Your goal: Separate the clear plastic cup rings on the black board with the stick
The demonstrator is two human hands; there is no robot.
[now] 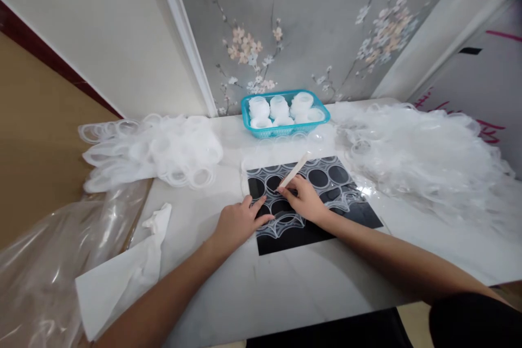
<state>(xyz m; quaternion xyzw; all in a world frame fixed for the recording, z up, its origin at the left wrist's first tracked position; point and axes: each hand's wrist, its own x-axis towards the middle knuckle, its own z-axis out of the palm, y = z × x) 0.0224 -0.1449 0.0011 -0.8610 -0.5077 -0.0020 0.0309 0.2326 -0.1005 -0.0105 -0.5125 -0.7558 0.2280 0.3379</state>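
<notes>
Left hand (238,223) laid palm-down at the left edge of the clear ring sheet (281,227), fingers (261,205) loosely spread and open, index tip pressing the sheet, gripping nothing. Right hand (304,201) just beside it, fingers (290,191) pinched narrow around a wooden stick (294,170), held slanted, lower end touching the sheet, upper end angled up and away. Sheet spread over a black mat (354,218) in the middle of the white table (293,288). Behind, a teal basket (285,130) with white cups (279,106). Heaps of clear plastic rings (155,152) left and right of the mat. Crumpled white paper (134,266) and a clear bag (36,277) at the left table edge.
</notes>
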